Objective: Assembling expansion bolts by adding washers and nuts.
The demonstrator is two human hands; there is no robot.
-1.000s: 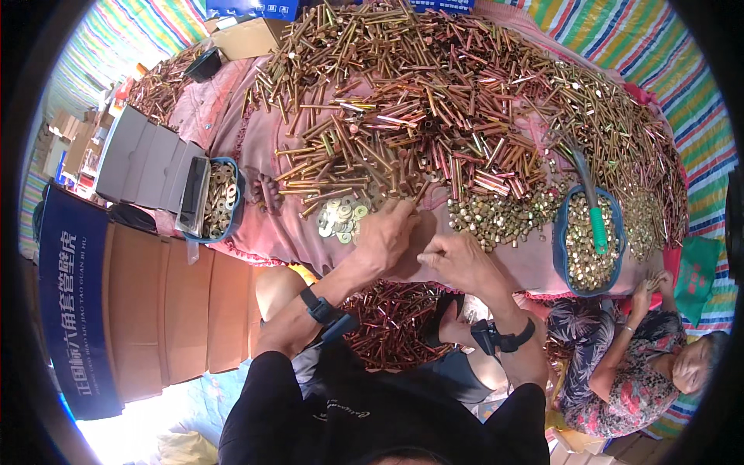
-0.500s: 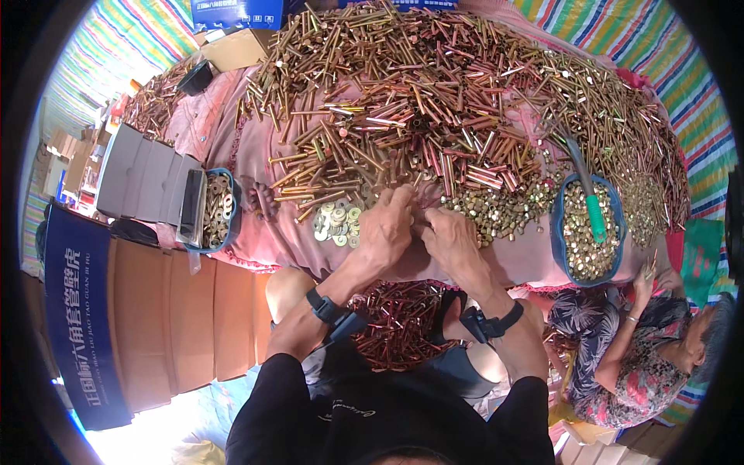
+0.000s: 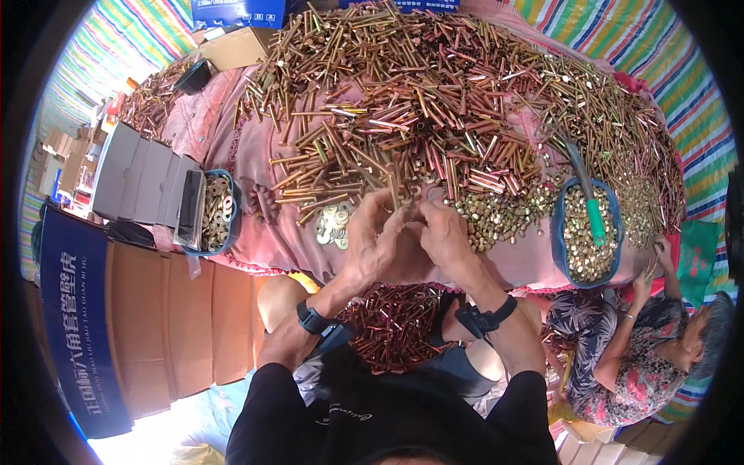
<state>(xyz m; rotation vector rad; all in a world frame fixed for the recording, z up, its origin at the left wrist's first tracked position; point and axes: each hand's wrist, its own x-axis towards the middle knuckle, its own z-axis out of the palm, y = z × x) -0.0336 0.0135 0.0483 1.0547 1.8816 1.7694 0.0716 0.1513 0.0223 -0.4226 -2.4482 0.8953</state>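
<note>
Left hand (image 3: 372, 239) pinching a bolt (image 3: 393, 190) near the bolt heap (image 3: 434, 101), right hand (image 3: 448, 232) beside it, curled, grip hidden from me, pink-draped surface (image 3: 291, 244) below, washers (image 3: 333, 222) left, brassy nuts (image 3: 500, 217) right

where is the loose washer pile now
In the head view, the washer pile lies left of centre on the pink cloth, beside the left hand, right of the blue tub.

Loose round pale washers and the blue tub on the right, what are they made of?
Loose round pale washers: likely plated metal, slightly shiny, from their bright faces. Blue curved tub: probably smooth plastic, from its evenly coloured rim.
</note>
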